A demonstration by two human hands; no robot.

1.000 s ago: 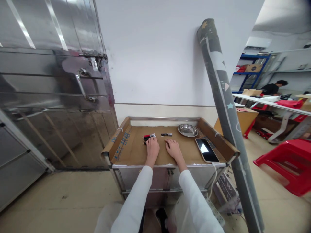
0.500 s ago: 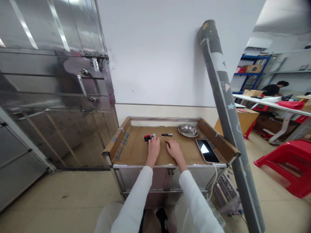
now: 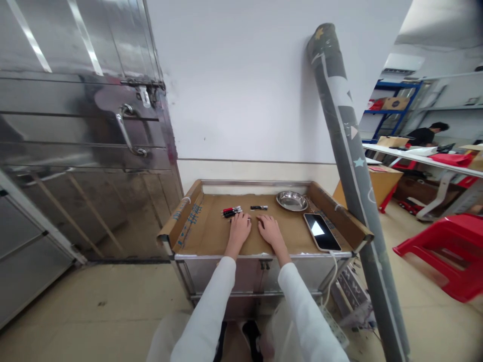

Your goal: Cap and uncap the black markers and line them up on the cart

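My left hand [image 3: 240, 229] lies palm down on the brown cardboard lining [image 3: 211, 234], its fingers extended. Just beyond its fingertips is a small bundle of short red and black stick-like pieces with silvery ends [image 3: 231, 211]; whether the fingers touch it I cannot tell. My right hand [image 3: 269, 230] rests palm down to the right of the left one, fingers forward and nothing visible in them. Farther back, between the two hands, lies a single short black piece with a pale end [image 3: 258, 207]. Their exact kind is too small to make out.
A shiny round metal dish [image 3: 292, 201] stands at the back right of the cart. In front of it lies a phone [image 3: 322, 232] with a white cable [image 3: 332, 276]. A long grey patterned roll [image 3: 347, 125] leans beside the cart. A red stool [image 3: 445, 251] stands right.
The camera view has shifted slightly. My left hand has turned a little to the right, while my right hand stays about where it was. The small pieces have not visibly moved.
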